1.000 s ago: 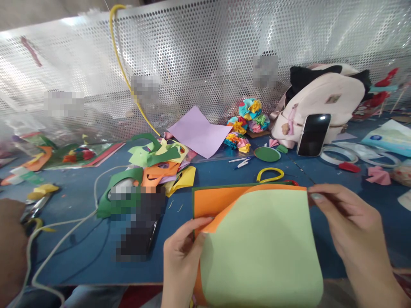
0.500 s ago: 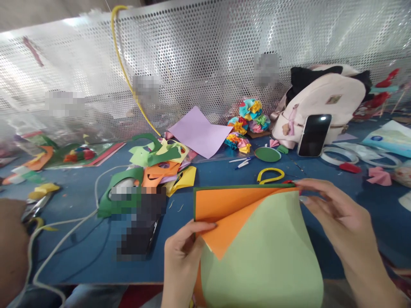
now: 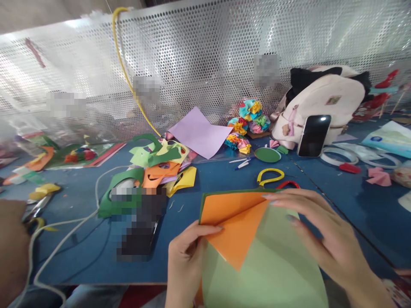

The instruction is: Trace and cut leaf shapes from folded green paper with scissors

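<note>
My left hand [image 3: 189,252] pinches the left edge of a stack of coloured sheets, thumb beneath and fingers on top. An orange sheet [image 3: 237,226] is folded over at its corner, its tip pointing down. Under it lies a light green sheet [image 3: 266,273], curving toward the table's front edge. A dark green sheet [image 3: 203,201] shows as a thin border along the back and left. My right hand [image 3: 324,231] has its fingertips on the top edge of the orange sheet, its thumb apart over the light green sheet.
Yellow-handled scissors [image 3: 271,175] and a red handle [image 3: 288,185] lie behind the sheets. Paper scraps [image 3: 160,171] and a dark phone [image 3: 141,226] are at left. Farther back are a purple sheet [image 3: 201,132], paper flowers [image 3: 250,110], a backpack [image 3: 327,98] and an upright phone [image 3: 314,135].
My right hand has moved left along the top edge from the corner of the stack. The orange flap is folded over further, and the stack has shifted slightly down, uncovering the red handle.
</note>
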Motion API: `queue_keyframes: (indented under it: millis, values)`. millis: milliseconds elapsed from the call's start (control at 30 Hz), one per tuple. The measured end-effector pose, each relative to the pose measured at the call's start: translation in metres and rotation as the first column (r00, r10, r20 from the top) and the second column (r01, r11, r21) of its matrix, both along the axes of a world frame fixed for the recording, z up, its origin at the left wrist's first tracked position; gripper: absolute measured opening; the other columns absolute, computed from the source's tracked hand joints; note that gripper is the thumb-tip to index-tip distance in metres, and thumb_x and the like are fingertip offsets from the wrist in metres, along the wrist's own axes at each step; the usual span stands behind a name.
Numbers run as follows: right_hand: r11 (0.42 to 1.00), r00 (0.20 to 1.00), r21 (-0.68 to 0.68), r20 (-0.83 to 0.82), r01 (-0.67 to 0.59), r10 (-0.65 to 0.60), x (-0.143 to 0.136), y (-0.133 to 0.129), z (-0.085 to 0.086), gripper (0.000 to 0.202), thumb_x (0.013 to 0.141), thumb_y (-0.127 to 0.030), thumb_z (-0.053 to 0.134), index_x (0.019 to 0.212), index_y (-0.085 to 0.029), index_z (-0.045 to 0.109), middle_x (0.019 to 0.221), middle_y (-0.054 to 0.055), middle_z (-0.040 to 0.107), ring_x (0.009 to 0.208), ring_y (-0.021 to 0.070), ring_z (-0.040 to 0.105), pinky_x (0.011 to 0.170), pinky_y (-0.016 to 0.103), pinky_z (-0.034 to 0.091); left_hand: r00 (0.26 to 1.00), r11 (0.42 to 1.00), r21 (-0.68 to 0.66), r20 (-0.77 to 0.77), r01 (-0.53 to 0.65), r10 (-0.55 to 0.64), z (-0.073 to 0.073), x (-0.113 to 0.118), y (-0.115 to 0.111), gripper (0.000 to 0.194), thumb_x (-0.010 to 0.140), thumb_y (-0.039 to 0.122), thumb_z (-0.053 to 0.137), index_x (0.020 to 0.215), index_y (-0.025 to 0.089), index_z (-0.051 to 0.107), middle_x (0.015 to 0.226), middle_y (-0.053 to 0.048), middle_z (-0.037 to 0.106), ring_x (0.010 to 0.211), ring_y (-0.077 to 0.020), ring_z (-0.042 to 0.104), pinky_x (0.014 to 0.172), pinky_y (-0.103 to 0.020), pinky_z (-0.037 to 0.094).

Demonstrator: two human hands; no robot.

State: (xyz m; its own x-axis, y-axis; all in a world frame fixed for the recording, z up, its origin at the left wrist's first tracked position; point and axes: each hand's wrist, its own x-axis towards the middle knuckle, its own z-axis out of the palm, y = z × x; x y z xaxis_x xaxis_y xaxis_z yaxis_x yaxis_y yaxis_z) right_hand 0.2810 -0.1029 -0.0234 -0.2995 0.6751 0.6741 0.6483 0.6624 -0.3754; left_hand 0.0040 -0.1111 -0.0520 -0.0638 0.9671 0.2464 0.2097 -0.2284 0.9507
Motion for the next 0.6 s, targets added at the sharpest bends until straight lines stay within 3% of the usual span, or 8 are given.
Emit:
queue_keyframes:
  millis: [100,233,433,600]
  values:
    - [0.993,0.979,-0.033,0.170,-0.110,0.115,-0.022,-0.004,0.010,0.038,0.104,-0.025,0.051,0.142,-0.024,0.054,0.144,0.001,0.066,0.135,0.0193,0.054,0.111,0.031,0.043,1.000,1.000,0.011,-0.021,-0.006,0.006,0.000,0.002,0.000,0.030,0.088,0.013,0.062,0.082,0.029,0.086,0.088,-0.001,0.082,0.080,-0.0170,0.077,0.070,-0.017,0.056]
    - [0.989,0.949,-0.064,0.278,-0.137,0.149,-0.044,-0.002,0.013,0.048,0.106,-0.039,0.051,0.149,-0.019,0.047,0.157,0.006,0.055,0.142,0.0237,0.050,0.111,0.038,0.047,1.000,1.000,0.002,0.000,-0.019,0.019,0.003,0.005,-0.002,0.030,0.088,0.013,0.061,0.081,0.029,0.085,0.089,-0.002,0.082,0.084,-0.0183,0.077,0.075,-0.019,0.056]
    - [0.984,0.956,-0.094,0.241,-0.151,0.169,-0.044,0.006,0.002,0.065,0.103,-0.061,0.047,0.154,-0.021,0.041,0.165,0.007,0.044,0.150,0.0262,0.040,0.114,0.043,0.046,1.000,1.000,0.021,0.015,-0.007,0.007,0.006,0.008,-0.003,0.031,0.088,0.013,0.060,0.081,0.029,0.086,0.087,-0.001,0.081,0.080,-0.0163,0.076,0.071,-0.018,0.056]
    - [0.979,0.972,-0.092,0.133,-0.184,0.195,-0.040,0.007,-0.004,0.061,0.104,-0.058,0.048,0.152,-0.022,0.043,0.162,0.006,0.047,0.151,0.0220,0.038,0.121,0.038,0.038,1.000,0.999,0.039,-0.001,-0.017,0.017,0.007,0.007,-0.002,0.033,0.087,0.010,0.059,0.084,0.030,0.086,0.089,0.001,0.081,0.082,-0.0153,0.077,0.074,-0.017,0.056]
